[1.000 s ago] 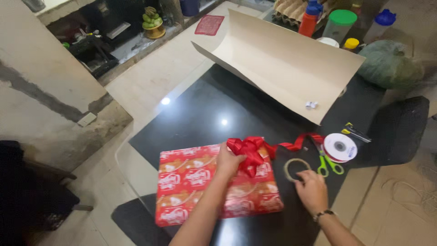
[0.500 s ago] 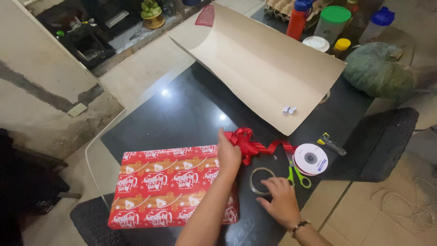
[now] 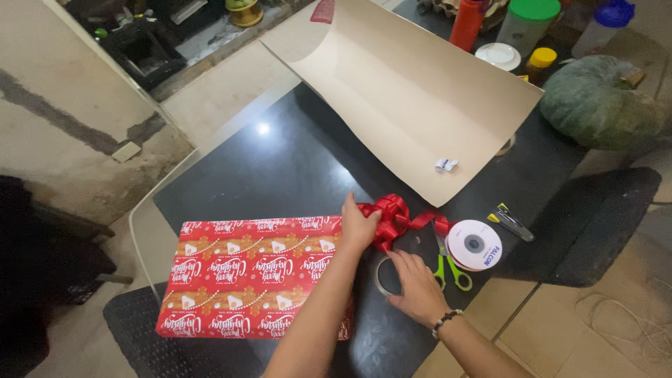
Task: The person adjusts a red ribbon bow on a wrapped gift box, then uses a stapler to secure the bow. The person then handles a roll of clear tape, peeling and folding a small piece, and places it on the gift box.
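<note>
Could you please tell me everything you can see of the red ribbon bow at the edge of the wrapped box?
The red ribbon bow is a glossy, satin-looking cluster of looped ribbon. It sits at the right end of the red gift-wrapped box, over the black tabletop. The left hand presses on its left side. A red tail trails right toward the white ribbon spool. The right hand is just below it at the tape roll, not visibly touching the bow.
</note>
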